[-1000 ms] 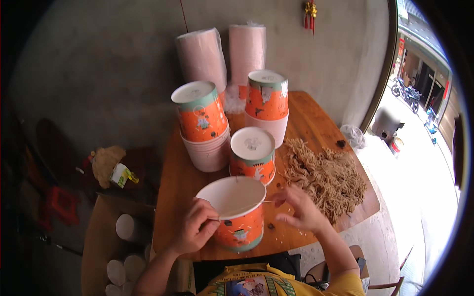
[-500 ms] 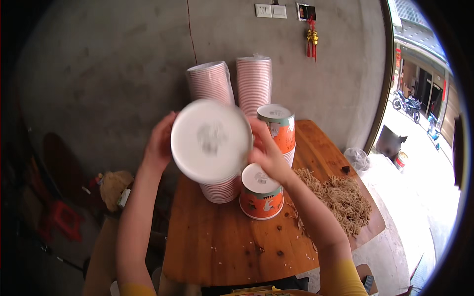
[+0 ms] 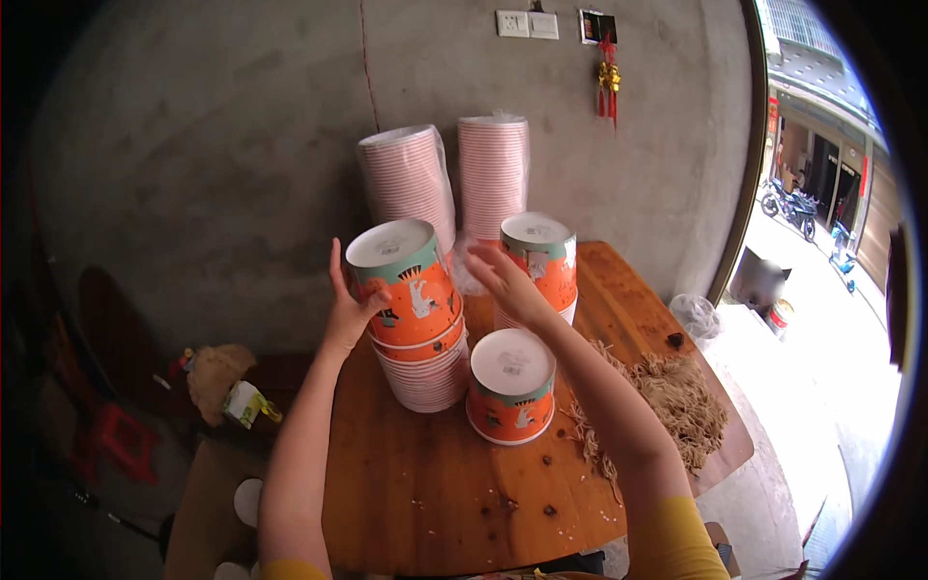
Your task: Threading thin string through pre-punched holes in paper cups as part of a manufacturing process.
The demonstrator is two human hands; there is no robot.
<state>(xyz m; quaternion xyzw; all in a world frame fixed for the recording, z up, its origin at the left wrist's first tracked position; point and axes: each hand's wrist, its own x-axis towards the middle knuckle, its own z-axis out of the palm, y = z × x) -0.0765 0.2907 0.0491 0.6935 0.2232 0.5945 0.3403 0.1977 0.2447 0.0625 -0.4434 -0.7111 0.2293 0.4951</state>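
Note:
An orange and green paper tub (image 3: 421,300) stands upside down on a nested stack of tubs (image 3: 425,382), leaning slightly. My left hand (image 3: 350,311) is at its left side, fingers spread and thumb over the front; I cannot tell whether it touches. On the other side my right hand (image 3: 505,287) is open, its fingers extended, with a gap to the tub. A single upside-down tub (image 3: 512,391) sits in front of it on the wooden table (image 3: 416,522). Behind the right wrist is another tub stack (image 3: 541,256), partly hidden by the arm.
Two tall plastic-wrapped stacks of pinkish cups (image 3: 406,179) stand at the back by the grey wall (image 3: 232,145). A heap of tan, noodle-like strands (image 3: 681,406) covers the table's right side. A red stool (image 3: 121,440) is on the floor at left.
The tub that I held up with its white base facing me now rests on the left stack. Both hands have loosened, and the right one has come away from it.

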